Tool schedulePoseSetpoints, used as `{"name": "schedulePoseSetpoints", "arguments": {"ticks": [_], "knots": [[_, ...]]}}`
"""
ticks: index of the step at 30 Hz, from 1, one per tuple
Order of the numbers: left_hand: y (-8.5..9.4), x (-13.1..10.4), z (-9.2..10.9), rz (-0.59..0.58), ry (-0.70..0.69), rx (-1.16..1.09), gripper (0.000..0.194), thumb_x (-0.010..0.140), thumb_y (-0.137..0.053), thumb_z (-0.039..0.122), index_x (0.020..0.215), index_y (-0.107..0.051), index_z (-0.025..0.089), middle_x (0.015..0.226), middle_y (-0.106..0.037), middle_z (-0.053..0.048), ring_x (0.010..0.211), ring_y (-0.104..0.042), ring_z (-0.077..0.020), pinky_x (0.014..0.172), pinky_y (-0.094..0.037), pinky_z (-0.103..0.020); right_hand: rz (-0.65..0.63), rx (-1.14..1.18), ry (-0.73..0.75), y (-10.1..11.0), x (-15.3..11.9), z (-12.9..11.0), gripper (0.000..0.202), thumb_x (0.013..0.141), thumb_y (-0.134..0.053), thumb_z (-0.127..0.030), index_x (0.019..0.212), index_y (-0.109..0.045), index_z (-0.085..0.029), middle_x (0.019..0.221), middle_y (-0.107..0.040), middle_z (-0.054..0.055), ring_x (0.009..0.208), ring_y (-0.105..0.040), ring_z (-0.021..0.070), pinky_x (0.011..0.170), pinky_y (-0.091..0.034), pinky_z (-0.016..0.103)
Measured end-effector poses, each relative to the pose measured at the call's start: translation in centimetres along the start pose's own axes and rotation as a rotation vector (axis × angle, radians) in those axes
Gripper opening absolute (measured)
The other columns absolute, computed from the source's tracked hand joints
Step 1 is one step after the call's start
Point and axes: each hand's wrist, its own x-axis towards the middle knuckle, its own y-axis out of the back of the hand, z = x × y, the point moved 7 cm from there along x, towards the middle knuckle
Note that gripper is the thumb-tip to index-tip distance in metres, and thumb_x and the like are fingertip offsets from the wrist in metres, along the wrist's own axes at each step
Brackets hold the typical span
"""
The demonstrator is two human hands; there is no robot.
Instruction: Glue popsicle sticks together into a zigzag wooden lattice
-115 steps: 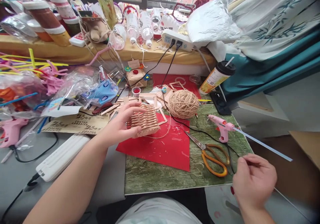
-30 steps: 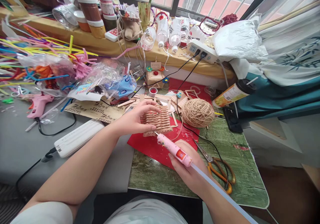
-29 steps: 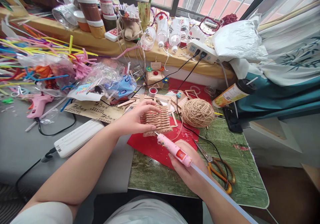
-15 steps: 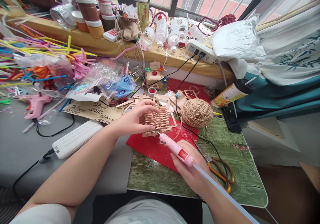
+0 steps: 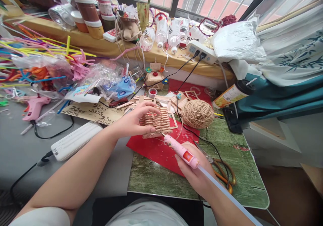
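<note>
A small ridged piece of stacked wooden sticks (image 5: 159, 121) rests over a red sheet (image 5: 151, 154). My left hand (image 5: 137, 120) grips it from the left, thumb along the near side and fingers over the top. In my right hand (image 5: 194, 162) is a pink glue gun (image 5: 179, 148) with a long pale glue stick (image 5: 224, 192) trailing from its rear. The gun's metal nozzle is at the near right edge of the wooden piece; whether it touches cannot be told.
A twine ball (image 5: 197, 114) sits right of the wooden piece, with orange-handled scissors (image 5: 224, 175) nearer me. A black cable (image 5: 213, 143) crosses the green board (image 5: 156, 182). Further left lie a white power strip (image 5: 75, 142) and another pink glue gun (image 5: 36, 107).
My right hand and the glue gun have shifted slightly right and down, and the nozzle has moved a little right along the near edge. My left hand keeps its hold.
</note>
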Motion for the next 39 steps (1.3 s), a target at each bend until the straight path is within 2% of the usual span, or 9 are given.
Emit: {"name": "schedulePoseSetpoints", "arguments": {"ticks": [13, 25, 34, 39], "knots": [[-0.1, -0.1, -0.2, 0.0, -0.003, -0.004, 0.054, 0.093, -0.08, 0.05, 0.142, -0.064, 0.033, 0.162, -0.047, -0.009, 0.16, -0.042, -0.0322, 0.137, -0.033, -0.05, 0.006, 0.01, -0.036, 0.4, -0.5, 0.6, 0.016, 0.112, -0.055, -0.027, 0.096, -0.058, -0.025, 0.093, -0.061, 0.003, 0.084, -0.058, 0.0215, 0.079, -0.047, 0.037], [-0.1, -0.2, -0.4, -0.004, 0.01, 0.007, 0.054, 0.094, -0.08, 0.05, 0.143, -0.064, 0.032, 0.162, -0.046, -0.01, 0.159, -0.043, -0.0332, 0.137, -0.033, -0.051, 0.034, -0.067, -0.071, 1.1, -0.8, 1.0, 0.026, 0.113, -0.054, -0.031, 0.087, -0.05, -0.025, 0.086, -0.056, 0.0, 0.08, -0.054, 0.0197, 0.074, -0.044, 0.034], [-0.1, -0.1, -0.2, -0.005, 0.011, 0.02, 0.053, 0.095, -0.079, 0.048, 0.143, -0.063, 0.033, 0.163, -0.046, -0.009, 0.161, -0.042, -0.0332, 0.136, -0.036, -0.05, 0.064, -0.072, -0.056, 1.1, -1.3, 1.7, 0.015, 0.112, -0.055, -0.029, 0.099, -0.061, -0.025, 0.095, -0.064, 0.002, 0.089, -0.062, 0.0211, 0.083, -0.049, 0.035], [0.0, -0.1, -0.1, -0.003, 0.011, 0.025, 0.052, 0.095, -0.078, 0.05, 0.141, -0.064, 0.031, 0.163, -0.046, -0.01, 0.162, -0.041, -0.0345, 0.136, -0.037, -0.05, 0.07, -0.065, -0.066, 0.9, -1.1, 1.6, 0.02, 0.112, -0.056, -0.03, 0.093, -0.06, -0.025, 0.089, -0.061, 0.001, 0.082, -0.059, 0.0194, 0.077, -0.048, 0.033]]}}
